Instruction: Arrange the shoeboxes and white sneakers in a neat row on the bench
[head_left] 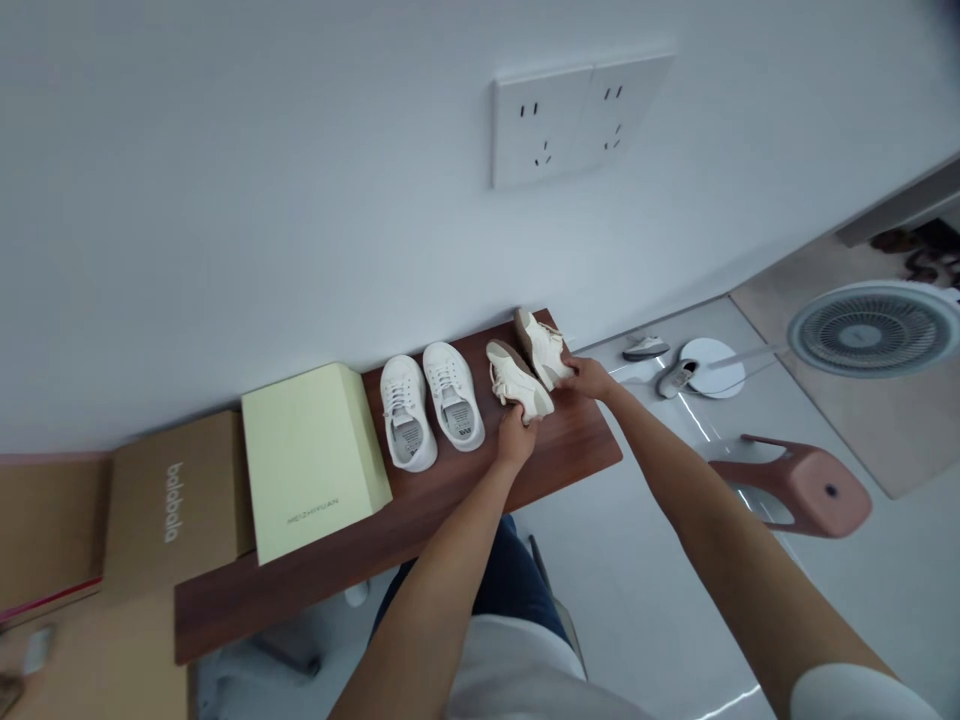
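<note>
Wall (225, 200) rises pale behind your narrow reddish-brown tabletop (577, 440), with a grey floor (600, 540) below. A standing fan (862, 335) and a pink stool (825, 490) are well off to your right. At your left are a brown "balabala" box (172, 490) and, just beside it, a pale yellow box (307, 460); what they contain is hidden. Next come white shoes (454, 395), side by side, toes toward the wall. Near the tabletop's right end, your left hand (517, 437) is closed around the heel of one cream shoe (515, 380), and your right hand (589, 377) grips the heel of the other cream shoe (544, 345).
</note>
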